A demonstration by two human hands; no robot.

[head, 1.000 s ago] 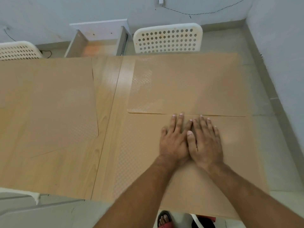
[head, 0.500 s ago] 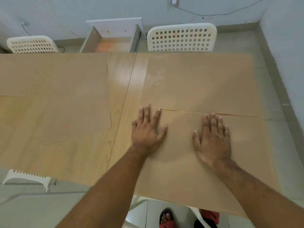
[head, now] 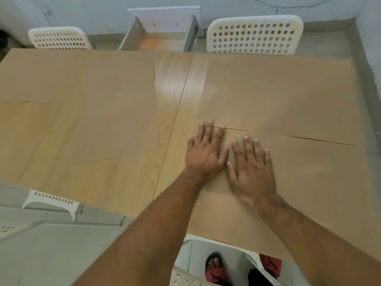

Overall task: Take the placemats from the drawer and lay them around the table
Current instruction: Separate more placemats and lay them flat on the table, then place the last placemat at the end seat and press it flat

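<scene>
Head camera looks down on the table [head: 171,79], and we're late in the laying-out. The left hand [head: 203,155] and the right hand [head: 251,170] both lie palm-down on the near right placemat [head: 309,193]. Fingers are straight and spread, gripping nothing, and the two thumbs almost touch. The left fingertips [head: 209,123] reach the seam where this mat meets the far right placemat [head: 278,96]; the two mats sit edge to edge there, the line running slightly askew.

My read: this is the smoothing and squaring of that mat. The next move calls for flat palms to press it down or nudge it so the seam runs even and its near edge, which lies close to the table's near edge, doesn't hang over.

Across the bare strip of wood lies the left placemat [head: 92,112], turned a little out of square. A faint edge further left hints at another mat, but I cannot tell for sure.

Beyond the far edge the drawer [head: 162,38] stands open; I see no mat in the part that shows. White perforated chairs flank it, one far left [head: 59,38] and one far right [head: 253,36], with another chair [head: 53,201] at the near left. Nothing blocks the hands; a sandalled foot [head: 214,263] shows below.
</scene>
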